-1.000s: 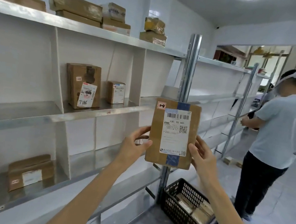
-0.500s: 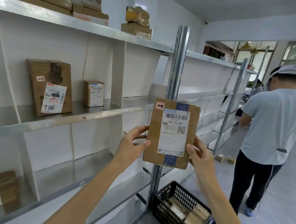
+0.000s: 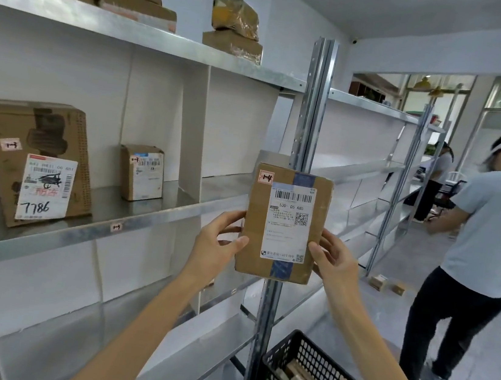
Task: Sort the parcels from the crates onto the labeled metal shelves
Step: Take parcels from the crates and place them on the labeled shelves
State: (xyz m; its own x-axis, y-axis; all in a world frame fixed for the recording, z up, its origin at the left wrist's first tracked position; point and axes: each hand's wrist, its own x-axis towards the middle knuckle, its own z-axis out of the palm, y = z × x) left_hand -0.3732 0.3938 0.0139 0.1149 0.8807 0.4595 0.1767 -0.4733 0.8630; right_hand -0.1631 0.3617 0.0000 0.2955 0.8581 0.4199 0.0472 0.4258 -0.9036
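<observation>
On the middle shelf point(image 3: 178, 199) at left, a box marked 7786 point(image 3: 36, 161) stands tilted. My left hand point(image 3: 220, 243) clasps the left edge of the cardboard parcel point(image 3: 284, 223), held in front of the shelf post point(image 3: 312, 108). My right hand point(image 3: 333, 261) clasps the right edge, fingers mostly hidden behind. The label's fine print is illegible. The black crate point(image 3: 292, 367) is cut off below.

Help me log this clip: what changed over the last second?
Nothing was taken or let go. The view moved closer to the shelves, so the 7786 box sits larger and further left. The left hand and right hand still hold the parcel upright.
</observation>
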